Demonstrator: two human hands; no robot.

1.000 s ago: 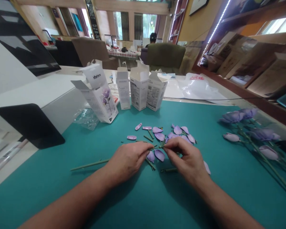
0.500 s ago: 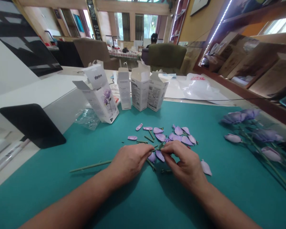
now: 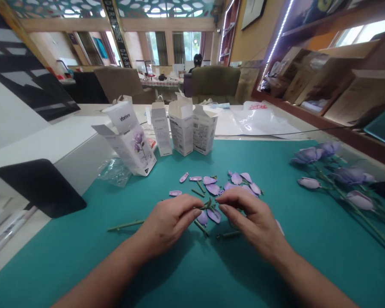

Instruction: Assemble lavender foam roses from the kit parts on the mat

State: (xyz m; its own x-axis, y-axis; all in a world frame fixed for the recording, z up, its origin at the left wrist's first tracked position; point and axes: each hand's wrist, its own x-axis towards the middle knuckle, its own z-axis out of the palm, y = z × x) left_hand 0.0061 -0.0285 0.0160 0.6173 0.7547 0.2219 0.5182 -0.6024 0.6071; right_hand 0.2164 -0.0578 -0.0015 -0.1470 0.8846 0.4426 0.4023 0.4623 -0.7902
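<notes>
My left hand pinches a long green flower stem, which runs out to the left behind the wrist. Its leafy green end pokes out past my fingertips. Just right of that end is my right hand, thumb and forefinger slightly apart and nothing visible between them; its other fingers are partly hidden. Below the stem's tip lie lilac petals and a short green stem piece. Another dark green piece rests under my right hand. More loose petals are spread beyond the hands.
White flower-kit boxes stand open at the back of the green mat. Crumpled clear plastic and a black tablet-like panel are on the left. Assembled lilac flowers lie at right. A person sits far behind.
My right fingers have parted and drawn slightly away from the stem's leafy end. My left hand still holds the stem. The camera view has tilted up and shifted a little.
</notes>
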